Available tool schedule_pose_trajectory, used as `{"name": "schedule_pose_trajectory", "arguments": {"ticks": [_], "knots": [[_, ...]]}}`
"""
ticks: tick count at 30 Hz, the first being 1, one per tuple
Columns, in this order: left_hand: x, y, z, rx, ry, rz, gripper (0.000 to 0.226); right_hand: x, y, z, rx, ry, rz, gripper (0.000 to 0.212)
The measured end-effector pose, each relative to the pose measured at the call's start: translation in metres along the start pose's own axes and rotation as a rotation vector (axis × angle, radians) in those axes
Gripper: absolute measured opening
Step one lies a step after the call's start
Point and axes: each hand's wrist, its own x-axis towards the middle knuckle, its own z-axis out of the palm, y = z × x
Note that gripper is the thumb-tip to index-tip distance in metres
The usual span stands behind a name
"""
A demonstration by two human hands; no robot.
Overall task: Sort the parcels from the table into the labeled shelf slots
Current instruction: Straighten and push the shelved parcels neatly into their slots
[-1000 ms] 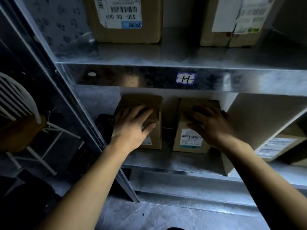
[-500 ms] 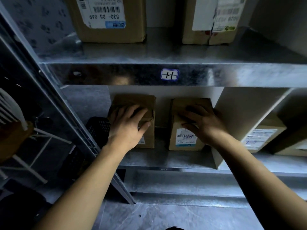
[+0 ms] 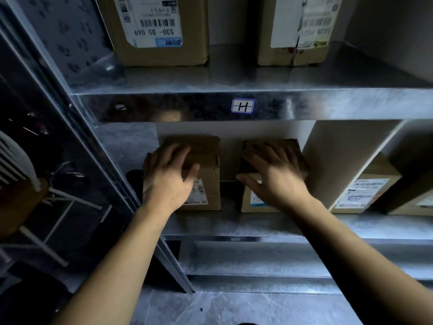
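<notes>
Two small brown cardboard parcels stand side by side in the lower shelf slot under the label H (image 3: 242, 106). My left hand (image 3: 168, 179) rests on the left parcel (image 3: 208, 188), fingers lying over its top and left edge, thumb on the front face. My right hand (image 3: 274, 177) lies spread over the top front edge of the right parcel (image 3: 248, 202), thumb stretched out to the left. It hides most of that parcel's shipping label. Both parcels sit on the metal shelf (image 3: 234, 221).
A white divider panel (image 3: 339, 156) closes the slot on the right, with more labelled parcels (image 3: 365, 191) beyond it. Two larger boxes (image 3: 159, 31) (image 3: 297, 31) stand on the shelf above. A white chair (image 3: 21, 174) stands left of the rack's metal upright.
My right hand has slid slightly toward the front of its parcel and covers more of the label. My left hand stays on its parcel. The view has shifted a little.
</notes>
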Motion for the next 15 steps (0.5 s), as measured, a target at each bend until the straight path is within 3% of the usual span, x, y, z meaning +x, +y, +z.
{"name": "schedule_pose_trajectory", "arguments": {"ticks": [5, 10, 15], "knots": [[-0.003, -0.009, 0.002, 0.011, -0.170, -0.025, 0.052, 0.005, -0.013, 0.009, -0.016, -0.091, 0.079, 0.057], [-0.003, -0.009, -0.001, 0.015, -0.173, -0.037, 0.052, -0.001, -0.012, 0.009, 0.004, -0.099, 0.079, 0.057], [-0.015, 0.009, -0.016, -0.157, -0.071, -0.010, 0.050, -0.017, -0.015, -0.004, 0.027, 0.034, 0.057, 0.048]]}}
